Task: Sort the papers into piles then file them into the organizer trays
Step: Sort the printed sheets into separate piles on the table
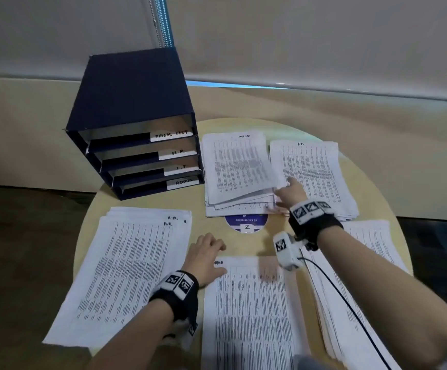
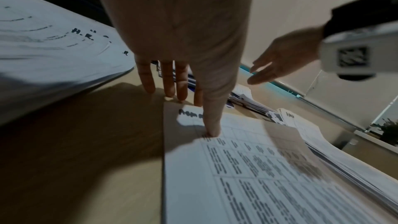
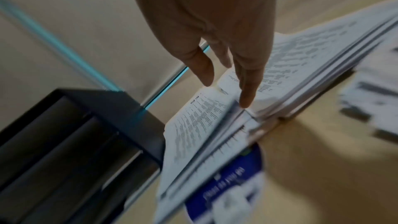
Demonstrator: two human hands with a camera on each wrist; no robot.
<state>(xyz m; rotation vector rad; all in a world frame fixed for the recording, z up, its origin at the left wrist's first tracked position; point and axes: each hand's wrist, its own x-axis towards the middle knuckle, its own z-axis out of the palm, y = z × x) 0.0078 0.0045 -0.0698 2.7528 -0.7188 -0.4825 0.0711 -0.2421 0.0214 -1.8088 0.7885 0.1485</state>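
Your fingers (image 2: 182, 81) on the left hand (image 1: 206, 256) were spread nearly straight, their tips down on the round table (image 1: 147, 201), and the thumb pressed the top corner of the near pile (image 1: 251, 316); that hand gripped nothing. Your right hand (image 1: 291, 192) reached out with fingers extended and loose, the tips at the seam between the two far piles. In the blurred right wrist view they seemed to touch the paper edges, but I could not tell whether any sheet was pinched.

On that table the navy organizer (image 1: 134, 108) stood at the far left, its four trays facing you, labelled TASK LIST, H.R., I.T. and ADMIN from top to bottom. The H.R. pile (image 1: 126, 271) lay near left, just beside your left hand. The near pile lay straight ahead of you, between your forearms. A further stack (image 1: 371, 252) sat under your right forearm. The task list pile (image 1: 238, 169) lay just right of the organizer, its top sheets fanned askew, and the I.T. pile (image 1: 315, 172) lay beside it, touching. A round blue sticker (image 1: 246, 224) reading "Clean as you go" showed half covered by the task list pile.
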